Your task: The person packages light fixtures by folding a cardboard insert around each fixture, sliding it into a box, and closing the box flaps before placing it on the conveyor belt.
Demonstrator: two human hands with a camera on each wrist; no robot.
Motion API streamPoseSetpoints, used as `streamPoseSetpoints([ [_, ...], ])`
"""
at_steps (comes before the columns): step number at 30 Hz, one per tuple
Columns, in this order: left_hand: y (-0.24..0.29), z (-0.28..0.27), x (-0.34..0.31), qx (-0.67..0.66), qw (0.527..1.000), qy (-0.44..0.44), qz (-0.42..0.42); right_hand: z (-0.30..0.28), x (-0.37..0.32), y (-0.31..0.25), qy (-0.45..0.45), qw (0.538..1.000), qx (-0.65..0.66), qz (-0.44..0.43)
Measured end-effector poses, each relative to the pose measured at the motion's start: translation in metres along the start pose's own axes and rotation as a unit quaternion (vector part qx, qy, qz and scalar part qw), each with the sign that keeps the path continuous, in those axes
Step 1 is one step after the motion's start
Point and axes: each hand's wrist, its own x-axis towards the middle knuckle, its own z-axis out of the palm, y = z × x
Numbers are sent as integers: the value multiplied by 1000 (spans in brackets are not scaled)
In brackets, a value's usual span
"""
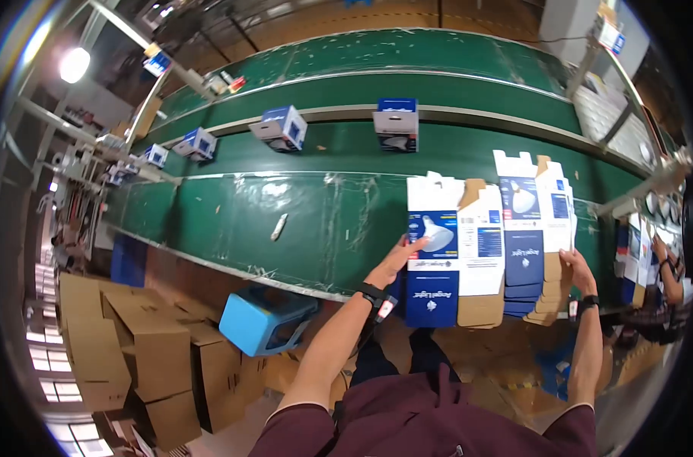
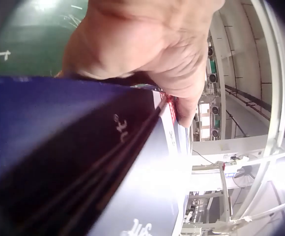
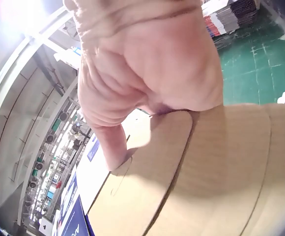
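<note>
Flat printed cartons (image 1: pixel 432 293), blue and white with brown flaps, lie in two overlapping groups at the bench's near edge. The left hand (image 1: pixel 392 263) grips the left edge of the left group, thumb on the printed lamp picture; in the left wrist view that hand (image 2: pixel 147 49) holds the edge of several layers. At the right group (image 1: pixel 523 263), which is fanned in steps, the right hand (image 1: pixel 580 270) grips the right edge. In the right wrist view the right hand (image 3: pixel 147 64) has its thumb on the brown flaps (image 3: pixel 157 162), its other fingers hidden.
Small upright lamp boxes (image 1: pixel 397 126) stand in a row along the green bench (image 1: pixel 232 221). A whitish object (image 1: pixel 278 227) lies left of the cartons. Below the bench are a blue stool (image 1: pixel 247 324) and brown cardboard boxes (image 1: pixel 160 343). Another person's arm (image 1: pixel 670 278) shows at the right.
</note>
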Motion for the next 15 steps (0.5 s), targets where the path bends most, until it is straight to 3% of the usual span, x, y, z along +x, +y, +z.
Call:
streamPoseSetpoints([
  [3,5,-16,-30,18,1000,-6,-24,21,-15,-17,26,995,-71,-66],
  [5,4,-33,-52,-2,997,-4,-72,23,-19,-12,39,995,-64,-62],
  [8,29,-45,-52,78,991,-41,-98,27,-20,-20,48,997,-50,-39],
  [9,33,-46,-46,79,993,-22,-83,33,-29,-24,52,997,-42,-23],
  [10,25,-53,-36,96,993,-29,-57,48,-41,-37,76,985,-137,-78],
  [12,18,-71,-14,118,992,-44,7,22,-29,2,308,926,-173,-132],
  [14,35,-94,-26,185,977,21,104,24,-41,10,399,871,-224,-178],
  [15,32,-117,-31,231,957,51,164,68,-67,-14,381,876,-230,-186],
])
